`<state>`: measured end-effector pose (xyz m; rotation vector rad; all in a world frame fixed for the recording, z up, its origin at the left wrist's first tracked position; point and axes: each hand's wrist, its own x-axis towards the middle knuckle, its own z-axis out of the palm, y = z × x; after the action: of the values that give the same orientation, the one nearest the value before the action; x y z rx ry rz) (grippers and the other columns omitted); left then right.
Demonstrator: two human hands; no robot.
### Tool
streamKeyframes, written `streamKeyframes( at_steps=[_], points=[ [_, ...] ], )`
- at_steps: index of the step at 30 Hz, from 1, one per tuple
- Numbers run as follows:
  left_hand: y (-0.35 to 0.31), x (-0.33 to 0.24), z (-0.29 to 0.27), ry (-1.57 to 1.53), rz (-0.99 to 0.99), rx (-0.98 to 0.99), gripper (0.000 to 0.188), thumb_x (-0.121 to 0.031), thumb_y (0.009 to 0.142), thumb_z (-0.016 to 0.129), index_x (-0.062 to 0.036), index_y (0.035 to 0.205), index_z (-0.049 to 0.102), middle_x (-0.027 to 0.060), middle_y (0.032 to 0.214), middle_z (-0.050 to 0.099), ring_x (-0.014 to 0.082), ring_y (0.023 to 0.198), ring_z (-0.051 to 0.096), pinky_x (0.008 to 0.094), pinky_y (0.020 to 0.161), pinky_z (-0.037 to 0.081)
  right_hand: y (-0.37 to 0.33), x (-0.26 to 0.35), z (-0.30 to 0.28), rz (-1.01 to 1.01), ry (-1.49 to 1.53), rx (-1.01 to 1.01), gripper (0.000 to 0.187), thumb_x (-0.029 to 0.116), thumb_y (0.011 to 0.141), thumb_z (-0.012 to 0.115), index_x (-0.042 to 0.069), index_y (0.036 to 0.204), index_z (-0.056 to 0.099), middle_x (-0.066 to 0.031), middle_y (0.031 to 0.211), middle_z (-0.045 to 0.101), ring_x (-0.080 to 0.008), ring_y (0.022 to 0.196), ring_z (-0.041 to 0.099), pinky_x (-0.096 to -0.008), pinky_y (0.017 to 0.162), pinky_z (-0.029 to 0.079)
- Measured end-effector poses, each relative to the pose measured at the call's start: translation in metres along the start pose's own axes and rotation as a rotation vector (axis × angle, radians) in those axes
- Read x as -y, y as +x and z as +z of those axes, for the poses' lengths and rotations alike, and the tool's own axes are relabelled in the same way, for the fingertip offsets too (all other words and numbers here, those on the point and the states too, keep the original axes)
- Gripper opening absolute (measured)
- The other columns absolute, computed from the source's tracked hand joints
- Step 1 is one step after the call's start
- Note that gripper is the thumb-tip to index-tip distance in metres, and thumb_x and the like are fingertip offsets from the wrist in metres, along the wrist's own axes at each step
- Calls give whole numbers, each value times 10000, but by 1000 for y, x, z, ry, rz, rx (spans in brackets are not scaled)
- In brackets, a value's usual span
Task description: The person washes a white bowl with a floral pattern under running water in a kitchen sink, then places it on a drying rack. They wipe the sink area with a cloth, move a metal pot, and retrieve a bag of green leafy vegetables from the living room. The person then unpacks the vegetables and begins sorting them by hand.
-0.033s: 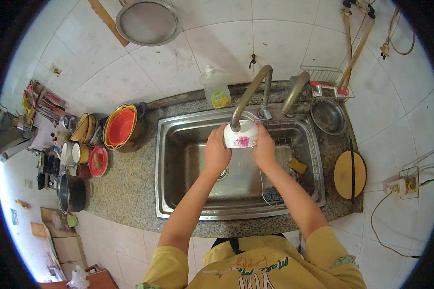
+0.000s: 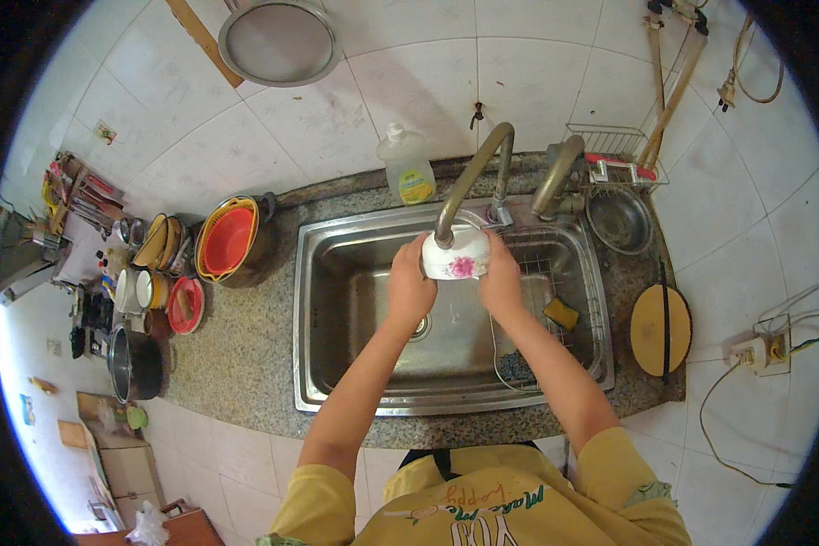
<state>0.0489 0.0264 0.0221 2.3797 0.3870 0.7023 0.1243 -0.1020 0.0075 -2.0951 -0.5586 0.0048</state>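
Both my hands hold a white bowl with a pink flower on its outside, directly beneath the mouth of the curved metal faucet. My left hand is closed on the bowl's left side, and my right hand grips its right side. The bowl is above the stainless steel sink, clear of its bottom. I cannot make out running water. Inside the sink, on the right, sits a wire basket with a yellow sponge and a dark scouring pad.
A clear soap bottle stands behind the sink. Red and yellow baskets, a red plate and a dark pot line the counter's left. To the right are a metal bowl and a round wooden board.
The bowl has turned a little in my hands, and its pink flower has shifted slightly to the right. My arms stay almost where they were.
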Motion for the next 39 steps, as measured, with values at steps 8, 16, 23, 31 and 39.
streamKeyframes(
  at_steps=[8,16,23,31,39],
  points=[
    [5,-3,8,-241,-15,62,390,73,719,508,3,1101,477,174,985,541,307,871,536,332,747,434,4,-53,21,253,607,-106,477,8,658,636,-10,1099,455,-127,977,575,-215,919,549,-307,786,419],
    [1,13,13,-446,-162,139,363,27,746,472,2,1108,461,159,954,545,227,861,525,304,758,403,-8,-27,20,662,1312,291,487,147,758,601,-2,1158,367,-170,1044,510,-323,881,544,-423,704,507],
    [2,5,1,-53,-89,200,352,24,702,464,6,1054,462,190,988,528,338,957,494,381,832,389,5,-43,25,232,216,321,484,147,793,500,36,1218,296,-207,1061,494,-374,798,575,-423,662,503],
    [12,-15,5,548,422,228,150,-106,747,452,-74,860,545,93,869,574,226,903,531,368,792,405,-2,8,20,5,-190,475,256,112,776,420,2,985,517,-240,842,565,-364,806,564,-426,699,456],
    [7,17,2,311,-193,238,120,-144,756,476,-34,799,499,177,786,573,339,704,557,413,591,442,1,20,0,634,456,486,284,50,777,391,-116,1003,434,-280,1000,492,-384,793,569,-420,611,521]
  ],
)
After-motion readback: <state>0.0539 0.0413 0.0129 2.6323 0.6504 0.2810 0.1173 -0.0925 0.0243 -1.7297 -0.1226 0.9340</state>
